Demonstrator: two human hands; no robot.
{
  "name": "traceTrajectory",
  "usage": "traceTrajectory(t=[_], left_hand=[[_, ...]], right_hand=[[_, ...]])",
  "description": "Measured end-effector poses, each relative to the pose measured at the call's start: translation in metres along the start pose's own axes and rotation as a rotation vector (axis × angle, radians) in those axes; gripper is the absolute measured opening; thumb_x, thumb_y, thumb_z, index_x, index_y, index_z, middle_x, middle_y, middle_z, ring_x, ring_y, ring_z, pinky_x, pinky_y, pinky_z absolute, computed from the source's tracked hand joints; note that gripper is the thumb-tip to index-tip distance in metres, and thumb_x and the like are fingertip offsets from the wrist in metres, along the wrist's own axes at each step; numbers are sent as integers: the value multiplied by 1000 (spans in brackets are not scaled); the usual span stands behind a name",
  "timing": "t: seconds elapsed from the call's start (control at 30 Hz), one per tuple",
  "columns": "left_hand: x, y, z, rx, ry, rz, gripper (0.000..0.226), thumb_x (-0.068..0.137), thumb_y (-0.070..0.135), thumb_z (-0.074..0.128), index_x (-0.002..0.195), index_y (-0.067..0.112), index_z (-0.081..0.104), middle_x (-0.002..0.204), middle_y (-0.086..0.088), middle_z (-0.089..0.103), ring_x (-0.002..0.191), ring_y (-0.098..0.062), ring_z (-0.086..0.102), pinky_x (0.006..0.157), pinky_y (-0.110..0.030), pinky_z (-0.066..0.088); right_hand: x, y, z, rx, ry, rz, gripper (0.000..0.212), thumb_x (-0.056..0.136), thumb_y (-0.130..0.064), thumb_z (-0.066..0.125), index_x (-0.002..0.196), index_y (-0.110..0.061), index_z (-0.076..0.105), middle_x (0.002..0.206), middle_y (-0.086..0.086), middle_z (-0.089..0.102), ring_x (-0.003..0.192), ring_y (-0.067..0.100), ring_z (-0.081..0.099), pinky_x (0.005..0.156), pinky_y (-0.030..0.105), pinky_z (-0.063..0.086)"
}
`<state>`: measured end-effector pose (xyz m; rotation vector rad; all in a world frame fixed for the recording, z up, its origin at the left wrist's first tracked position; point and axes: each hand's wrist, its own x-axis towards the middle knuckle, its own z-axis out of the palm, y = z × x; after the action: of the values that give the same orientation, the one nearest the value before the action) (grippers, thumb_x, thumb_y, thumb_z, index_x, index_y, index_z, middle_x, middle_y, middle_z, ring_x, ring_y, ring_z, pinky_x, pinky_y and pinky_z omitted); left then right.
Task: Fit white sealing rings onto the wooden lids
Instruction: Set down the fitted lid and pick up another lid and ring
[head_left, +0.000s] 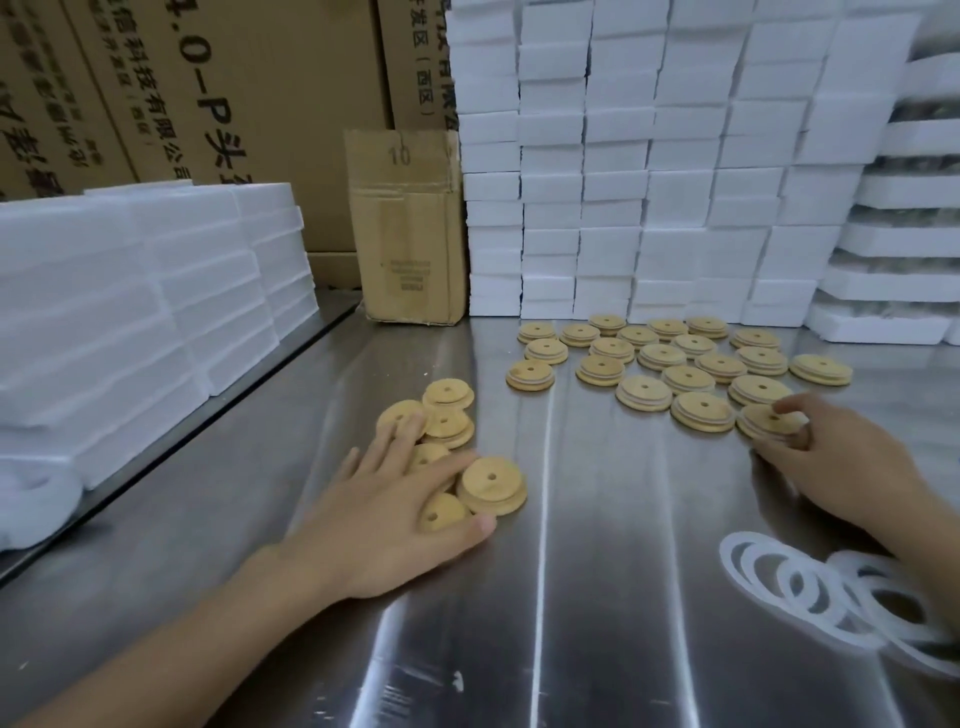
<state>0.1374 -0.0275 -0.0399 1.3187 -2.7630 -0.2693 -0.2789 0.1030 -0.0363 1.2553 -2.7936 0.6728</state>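
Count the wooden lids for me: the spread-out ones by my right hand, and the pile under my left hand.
Spread-out lids: 21, counting the one the right hand pinches
Piled lids under the left hand: 6 visible
Total: 27 visible; the left hand may hide more

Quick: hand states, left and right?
Left hand: open, straight fingers resting on ringless round wooden lids.
Right hand: closed, fingers curled on one round wooden lid beside the ringed group.

We read "10" on the small cardboard box (410, 228). On the big cartons (234, 78) behind it we make out "科技有限公", "0-P头" and "(西区)".
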Motion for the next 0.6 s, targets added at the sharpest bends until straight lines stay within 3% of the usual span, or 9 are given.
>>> traceTrajectory(t=[0.2,0.3,0.4,0.47,0.53,0.6], left_hand=[[60,61,0,-24,-49,63,97,76,102,30,161,57,18,177,11,-18,161,-18,-24,129,-62,-7],[82,86,-2,-4,41,85,103,72,102,36,160,48,32,178,8,-2,163,-20,-18,129,-62,-5],[97,106,-5,-5,131,108,82,78,90,52,144,41,58,172,0,27,162,-24,7,129,-59,8],[104,120,-5,-9,172,126,67,80,80,62,131,38,68,156,1,49,151,-24,31,121,-52,24],[107,135,0,-87,212,139,60,75,77,68,120,38,73,131,5,65,129,-22,52,103,-44,43],[106,149,8,-245,232,165,57,71,75,74,117,41,71,115,11,70,109,-18,63,91,-40,53]], right_hand=[[-2,0,-3,-1,-10,-10,47,95,-49,69,135,-27,57,129,11,68,114,37,62,93,49,53],[-1,1,-7,48,2,-8,34,96,-50,67,123,-30,62,108,4,69,100,30,63,87,44,53],[2,2,-18,126,-20,-55,19,93,-46,71,92,-27,70,87,-1,70,81,20,62,71,35,49],[1,2,-31,207,-153,-134,27,90,-43,76,75,-21,72,72,0,69,69,14,60,64,33,45],[-8,-3,-44,246,-400,-228,24,91,-42,78,80,-21,77,71,-5,69,65,5,61,69,30,47],[-18,-11,-54,206,-626,-331,13,91,-43,78,89,-30,80,83,-11,75,70,-2,63,74,28,47]])
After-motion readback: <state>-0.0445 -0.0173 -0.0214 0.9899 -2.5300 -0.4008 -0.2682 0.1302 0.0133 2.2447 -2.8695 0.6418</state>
